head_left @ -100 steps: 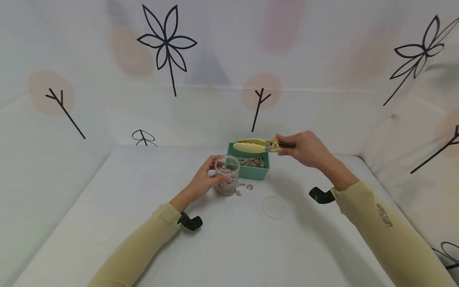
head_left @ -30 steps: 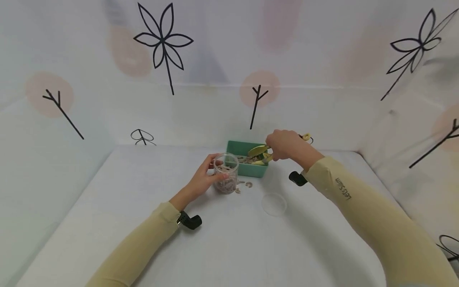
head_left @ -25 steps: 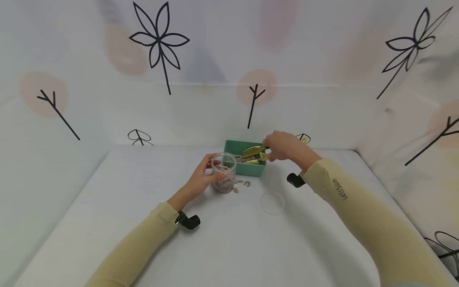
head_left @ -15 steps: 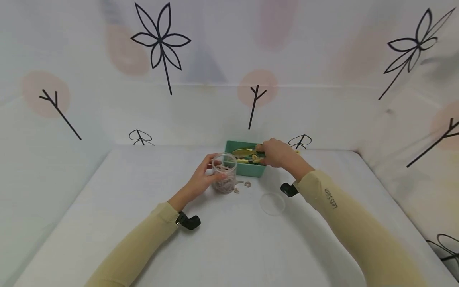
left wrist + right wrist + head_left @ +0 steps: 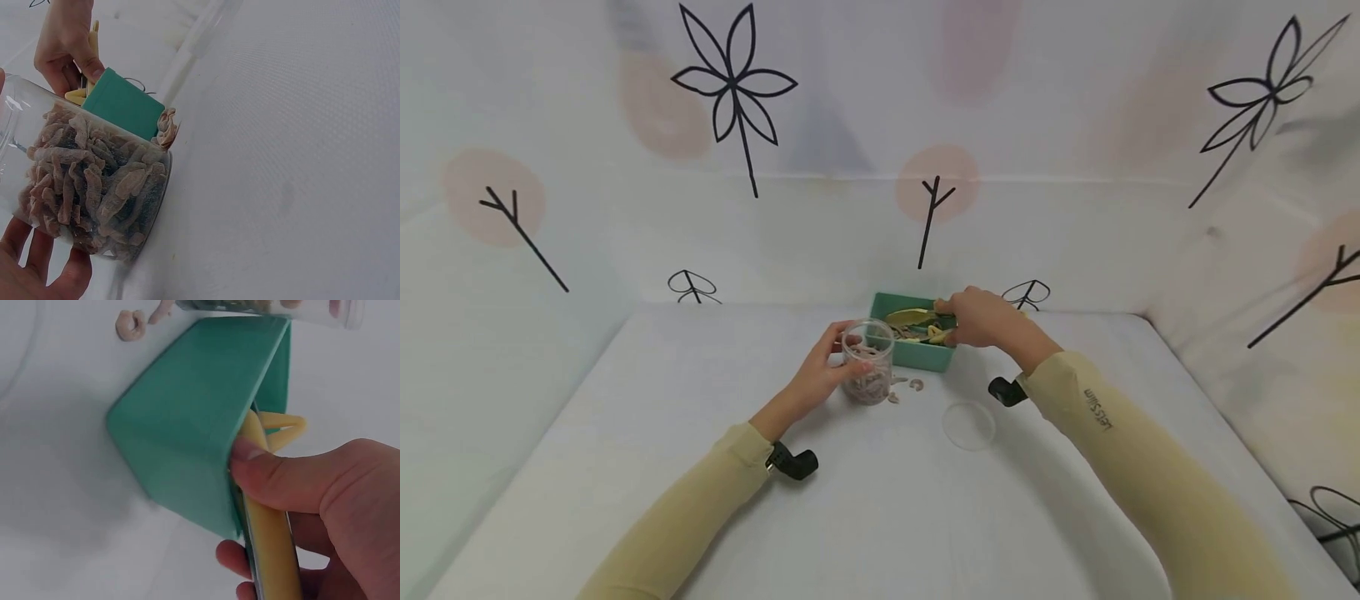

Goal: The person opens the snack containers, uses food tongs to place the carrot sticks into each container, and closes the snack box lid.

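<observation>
My left hand [image 5: 811, 377] holds a clear jar [image 5: 867, 387] upright on the table, its fingers and thumb around the side. Pale brownish strips [image 5: 94, 181] fill much of the jar, as the left wrist view shows. With my right hand [image 5: 985, 321] I grip yellow tongs [image 5: 269, 531], the thumb lying along one arm. The tongs' heads reach into the green box [image 5: 925, 358] just behind and right of the jar, one head above the other with a gap between. More strips lie in the box, partly hidden by the tongs.
A few loose curled pieces [image 5: 916, 384] lie on the white table [image 5: 865, 517] beside the jar. A clear round lid [image 5: 968, 426] lies flat in front of the box. Behind the table hangs a white patterned cloth [image 5: 820, 233].
From above the box, the right hand has moved left and down, turning, so the tongs now reach inside it. The left hand and jar have stayed in place.
</observation>
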`<state>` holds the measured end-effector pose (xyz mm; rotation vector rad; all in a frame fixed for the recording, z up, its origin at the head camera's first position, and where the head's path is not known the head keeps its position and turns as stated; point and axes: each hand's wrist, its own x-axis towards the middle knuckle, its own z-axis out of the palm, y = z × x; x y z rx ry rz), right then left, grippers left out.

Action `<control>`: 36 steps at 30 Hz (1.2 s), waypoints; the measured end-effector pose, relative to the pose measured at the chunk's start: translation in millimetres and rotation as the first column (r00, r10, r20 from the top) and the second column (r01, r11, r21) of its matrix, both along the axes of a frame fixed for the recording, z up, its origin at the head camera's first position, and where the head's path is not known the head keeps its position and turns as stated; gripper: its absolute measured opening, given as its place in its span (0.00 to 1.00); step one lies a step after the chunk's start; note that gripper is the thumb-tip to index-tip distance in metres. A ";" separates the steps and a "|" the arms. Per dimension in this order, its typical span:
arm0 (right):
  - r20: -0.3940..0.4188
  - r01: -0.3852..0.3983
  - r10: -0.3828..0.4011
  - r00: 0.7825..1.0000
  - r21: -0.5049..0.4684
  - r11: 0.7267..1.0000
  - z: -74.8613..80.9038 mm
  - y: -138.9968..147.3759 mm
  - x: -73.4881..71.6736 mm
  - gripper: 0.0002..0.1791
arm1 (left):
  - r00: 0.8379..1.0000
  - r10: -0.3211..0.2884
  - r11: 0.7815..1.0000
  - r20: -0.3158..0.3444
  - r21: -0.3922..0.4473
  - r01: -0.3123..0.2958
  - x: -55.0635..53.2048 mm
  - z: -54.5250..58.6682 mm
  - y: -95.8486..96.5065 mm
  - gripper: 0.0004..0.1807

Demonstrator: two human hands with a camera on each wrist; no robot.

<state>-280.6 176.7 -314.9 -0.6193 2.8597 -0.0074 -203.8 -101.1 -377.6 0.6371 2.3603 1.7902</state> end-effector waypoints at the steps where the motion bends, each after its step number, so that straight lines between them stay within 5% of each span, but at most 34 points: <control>1: -0.002 -0.002 0.002 1.000 -0.012 1.000 -0.8 0.6 -1.1 0.38 | 1.000 0.002 1.000 -0.004 -0.003 -0.002 -0.6 -0.4 0.0 0.35; 14: -0.046 0.022 -0.028 0.999 -0.141 0.990 -11.7 3.5 -1.6 0.33 | 1.000 0.014 1.000 0.006 0.003 -0.014 2.2 1.5 -0.9 0.36; 36: -0.197 -0.007 -0.024 0.980 -0.154 0.988 -25.6 10.0 8.8 0.25 | 1.000 0.004 1.000 0.002 0.002 -0.004 -0.1 -1.1 -1.5 0.36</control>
